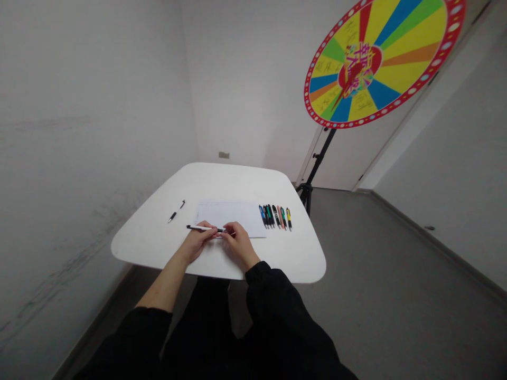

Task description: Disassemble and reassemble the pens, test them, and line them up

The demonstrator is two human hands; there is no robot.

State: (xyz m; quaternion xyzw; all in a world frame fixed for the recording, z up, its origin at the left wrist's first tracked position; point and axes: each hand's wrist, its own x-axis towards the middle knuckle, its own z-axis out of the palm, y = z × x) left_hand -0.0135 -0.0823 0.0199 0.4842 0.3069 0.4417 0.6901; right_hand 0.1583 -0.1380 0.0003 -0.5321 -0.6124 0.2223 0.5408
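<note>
Between my two hands lies a white-and-black pen (201,228), held level above a sheet of white paper (225,210). My left hand (197,242) is closed round the pen's barrel. At the pen's right end, the fingers of my right hand (238,242) pinch the tip; any small part inside that pinch is hidden. To the left on the white table (158,248) rests another white-and-black pen (176,211). Right of the paper, several pens (276,216) with blue, black, green, pink and yellow barrels lie side by side.
A large colourful prize wheel (380,63) stands on a black tripod (312,179) behind the table's right side. A scuffed wall (79,158) runs close along the left. A closed door (336,163) is at the back.
</note>
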